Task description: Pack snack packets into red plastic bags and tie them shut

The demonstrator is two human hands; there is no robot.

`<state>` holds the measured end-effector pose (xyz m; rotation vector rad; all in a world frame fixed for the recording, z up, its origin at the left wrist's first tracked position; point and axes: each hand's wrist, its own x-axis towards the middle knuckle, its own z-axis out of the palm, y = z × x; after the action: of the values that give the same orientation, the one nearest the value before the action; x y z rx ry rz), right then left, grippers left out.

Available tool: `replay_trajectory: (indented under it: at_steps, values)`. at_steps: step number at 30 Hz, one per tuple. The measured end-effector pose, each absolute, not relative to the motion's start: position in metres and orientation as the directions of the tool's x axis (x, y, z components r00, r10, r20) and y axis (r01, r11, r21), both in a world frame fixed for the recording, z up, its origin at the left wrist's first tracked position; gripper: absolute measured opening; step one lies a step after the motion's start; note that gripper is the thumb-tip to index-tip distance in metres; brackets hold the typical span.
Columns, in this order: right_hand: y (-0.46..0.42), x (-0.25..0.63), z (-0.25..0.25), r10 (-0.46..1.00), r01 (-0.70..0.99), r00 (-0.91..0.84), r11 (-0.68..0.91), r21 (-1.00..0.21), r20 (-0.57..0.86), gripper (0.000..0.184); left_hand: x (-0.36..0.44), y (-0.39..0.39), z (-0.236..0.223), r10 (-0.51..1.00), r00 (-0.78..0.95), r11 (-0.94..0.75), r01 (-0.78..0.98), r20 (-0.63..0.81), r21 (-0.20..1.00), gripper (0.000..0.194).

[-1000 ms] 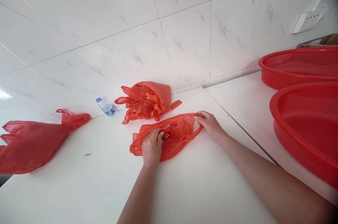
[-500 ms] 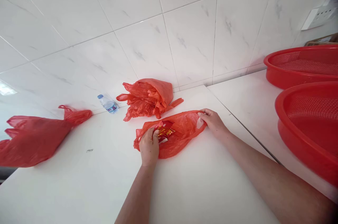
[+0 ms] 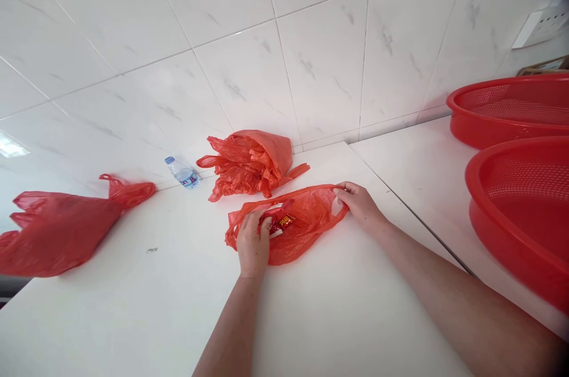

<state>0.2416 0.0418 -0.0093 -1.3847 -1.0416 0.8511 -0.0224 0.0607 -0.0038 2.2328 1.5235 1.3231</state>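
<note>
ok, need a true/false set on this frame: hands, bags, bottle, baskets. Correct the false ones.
1. The right hand grips the edge of the open, translucent red plastic bag. True.
2. The left hand is well away from that bag. False: its fingers are at the bag's open mouth.
3. The small shiny red packets with yellow print lie outside the bag. False: they show within its opening.
4. The clear plastic bottle with a blue cap is right of the crumpled red plastic bundle in the picture. False: it is left of it.
5. Two round red plastic baskets with perforated sides are at the picture's right. True.
</note>
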Motion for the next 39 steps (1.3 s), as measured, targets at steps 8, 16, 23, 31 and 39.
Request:
replay_trajectory:
  at_steps: [8, 16, 23, 31, 39]
  values:
    - [0.044, 0.247, -0.013, 0.924, -0.057, 0.377, 0.088, -0.994, 0.06, 0.027, -0.023, 0.06, -0.004, 0.623, 0.278, -0.646, 0.71, 0.731, 0.28, 0.013]
    - [0.047, 0.27, -0.013, 0.937, -0.553, 0.337, 0.116, -0.825, -0.094, 0.03, -0.04, 0.056, 0.007, 0.511, 0.136, -0.46, 0.877, 0.849, 0.136, 0.035]
    - [0.046, 0.265, -0.021, 0.98, -0.319, 0.2, 0.081, -0.944, 0.017, 0.04, -0.054, 0.06, 0.01, 0.469, 0.005, -0.538, 0.795, 0.883, 0.281, 0.035]
    - [0.036, 0.267, -0.02, 0.995, -0.261, -0.069, 0.048, -0.964, 0.068, 0.06, -0.077, 0.063, 0.018, 0.494, -0.159, -0.461, 0.786, 0.855, 0.413, 0.044]
    - [0.037, 0.259, -0.017, 0.993, -0.181, -0.094, -0.089, -0.979, -0.073, 0.032, -0.076, 0.065, 0.016, 0.96, -0.215, -0.116, 0.268, 0.176, 0.956, 0.012]
